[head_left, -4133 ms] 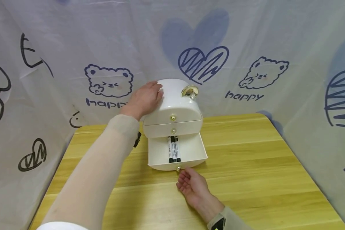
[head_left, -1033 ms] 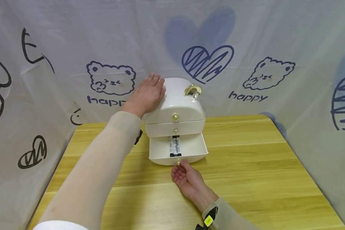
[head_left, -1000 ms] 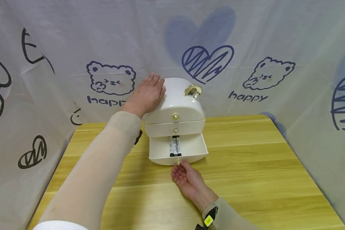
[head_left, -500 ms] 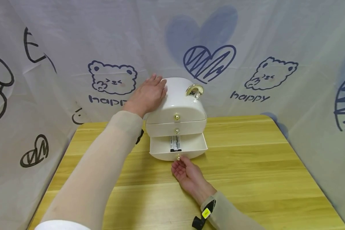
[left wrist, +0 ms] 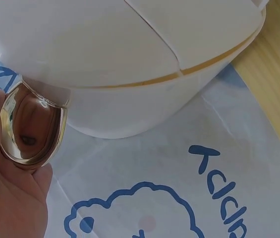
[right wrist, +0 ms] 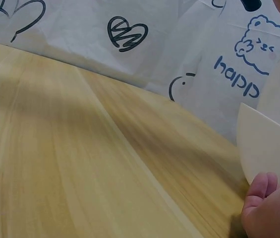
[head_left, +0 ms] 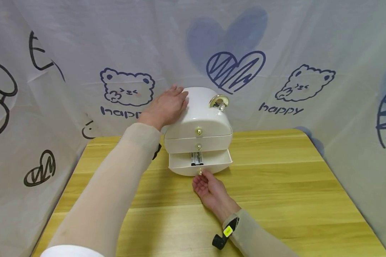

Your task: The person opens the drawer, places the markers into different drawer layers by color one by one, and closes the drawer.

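A white domed storage box [head_left: 201, 107] with gold knobs stands at the back of the table, its lowest drawer [head_left: 181, 170] partly pulled out. Several black-and-white pens [head_left: 197, 158] lie inside that drawer, their far ends hidden. My left hand [head_left: 168, 107] rests on the box's upper left side with its fingers extended; the left wrist view shows it against the gold side handle [left wrist: 33, 126]. At the drawer front, my right hand [head_left: 213, 194] pinches the small gold knob [head_left: 200, 172] between thumb and finger, the other fingers loosely curled.
The wooden table [head_left: 276, 185] reaches forward and to both sides of the box. A pale cloth [head_left: 177, 43] with bear and heart drawings hangs close behind it. Above the lowest drawer is another closed drawer [head_left: 212, 143]. A black strap [head_left: 233, 226] is on the right wrist.
The lowest drawer has slid inward with my right hand at its knob, and less of the pens shows. My left hand stays on the box. The view has shifted slightly.
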Action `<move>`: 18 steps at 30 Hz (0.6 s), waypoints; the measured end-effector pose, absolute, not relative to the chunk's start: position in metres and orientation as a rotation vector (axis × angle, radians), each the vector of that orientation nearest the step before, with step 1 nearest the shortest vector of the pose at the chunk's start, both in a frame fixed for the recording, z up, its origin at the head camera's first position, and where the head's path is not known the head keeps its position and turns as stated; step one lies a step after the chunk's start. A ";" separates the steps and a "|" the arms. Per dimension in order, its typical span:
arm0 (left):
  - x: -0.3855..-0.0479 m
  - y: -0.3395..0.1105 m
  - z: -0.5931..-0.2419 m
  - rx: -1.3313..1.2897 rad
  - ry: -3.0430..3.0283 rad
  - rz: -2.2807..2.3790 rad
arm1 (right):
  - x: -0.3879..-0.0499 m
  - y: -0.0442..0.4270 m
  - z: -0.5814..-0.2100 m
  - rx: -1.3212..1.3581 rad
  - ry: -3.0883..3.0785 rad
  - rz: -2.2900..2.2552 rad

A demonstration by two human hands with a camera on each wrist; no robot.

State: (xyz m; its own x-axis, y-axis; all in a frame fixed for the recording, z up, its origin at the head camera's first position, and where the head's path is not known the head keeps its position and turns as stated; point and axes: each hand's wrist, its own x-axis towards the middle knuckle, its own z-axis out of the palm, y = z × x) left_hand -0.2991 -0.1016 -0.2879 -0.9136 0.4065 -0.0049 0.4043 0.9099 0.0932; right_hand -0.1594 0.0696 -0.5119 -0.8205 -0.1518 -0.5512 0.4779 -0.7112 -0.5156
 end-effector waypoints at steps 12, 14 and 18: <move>-0.301 -0.101 -0.285 0.664 3.018 0.144 | -0.172 0.065 -0.512 0.730 0.975 -2.573; -0.301 -0.101 -0.285 0.662 3.018 0.142 | -0.173 0.064 -0.512 0.733 0.990 -2.567; -0.302 -0.101 -0.286 0.658 3.022 0.144 | -0.172 0.064 -0.510 0.732 1.016 -2.555</move>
